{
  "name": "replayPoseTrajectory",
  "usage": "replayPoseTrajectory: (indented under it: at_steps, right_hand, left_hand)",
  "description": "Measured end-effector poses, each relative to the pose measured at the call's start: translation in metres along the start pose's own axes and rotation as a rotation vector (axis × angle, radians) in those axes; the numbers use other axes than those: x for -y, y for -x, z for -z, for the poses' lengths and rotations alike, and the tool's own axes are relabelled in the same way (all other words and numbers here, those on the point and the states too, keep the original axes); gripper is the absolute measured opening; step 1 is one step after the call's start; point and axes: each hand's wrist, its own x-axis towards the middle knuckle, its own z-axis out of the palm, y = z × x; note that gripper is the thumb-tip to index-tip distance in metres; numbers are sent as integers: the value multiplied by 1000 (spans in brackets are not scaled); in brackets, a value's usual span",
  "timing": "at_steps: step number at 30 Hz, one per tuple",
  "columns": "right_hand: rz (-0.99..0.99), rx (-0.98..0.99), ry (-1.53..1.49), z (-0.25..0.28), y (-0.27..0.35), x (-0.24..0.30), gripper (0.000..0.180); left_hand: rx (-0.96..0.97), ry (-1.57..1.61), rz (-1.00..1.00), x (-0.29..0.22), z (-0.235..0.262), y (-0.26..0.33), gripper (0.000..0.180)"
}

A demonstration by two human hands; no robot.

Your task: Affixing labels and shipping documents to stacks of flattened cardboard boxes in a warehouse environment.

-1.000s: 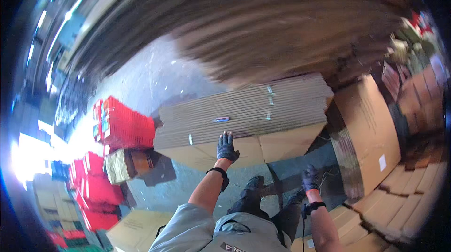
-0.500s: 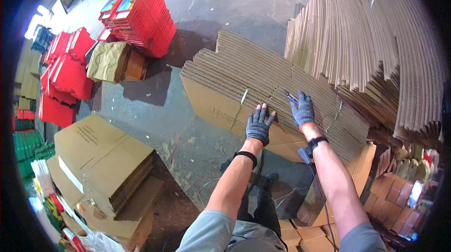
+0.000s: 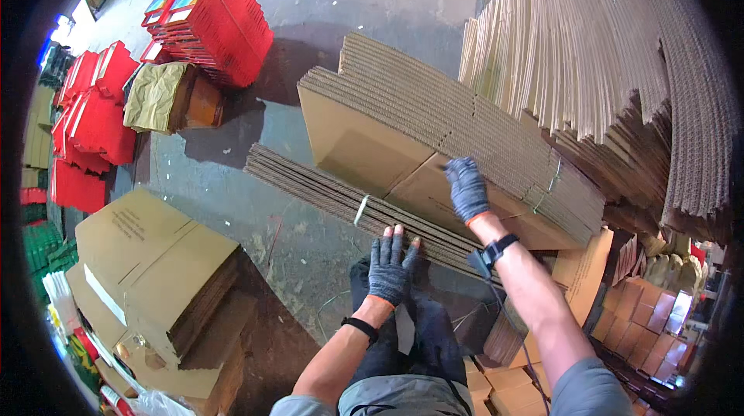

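A thin batch of flat cardboard sheets (image 3: 310, 183) stands on edge near me, tilted away from the thicker cardboard stack (image 3: 418, 110) behind it. My left hand (image 3: 391, 265), in a grey knit glove with bare fingertips, lies with spread fingers on the batch's upper edges. A pale strap (image 3: 362, 210) crosses those edges to the left of it. Over the gap between batch and stack is my right hand (image 3: 467, 190), gloved, its fingers curled closed; what they hold, if anything, is hidden. A dark connector on a cable (image 3: 480, 263) hangs by my right wrist.
Tall rows of cardboard (image 3: 558, 52) stand at the right. A cardboard pile (image 3: 155, 261) is at the lower left. Strapped red stacks (image 3: 221, 21) and a brown-paper-covered box (image 3: 159, 97) stand farther left. Small brown boxes (image 3: 635, 315) lie lower right.
The front batch has come away from the stack toward me, opening a gap. My left hand moved nearer with it. My right hand's fingers curled; the slim pen-like thing at them no longer shows.
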Motion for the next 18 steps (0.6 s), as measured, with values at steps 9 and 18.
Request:
replayPoseTrajectory:
  at_steps: [9,18]
  right_hand:
    - [-180,108,-268,7,108,77,32]
    - [-433,-317,353,86,110,-132,47]
  left_hand:
    - [-188,133,204,-33,4,39,54]
    - [-166,45,226,-21,26,99,59]
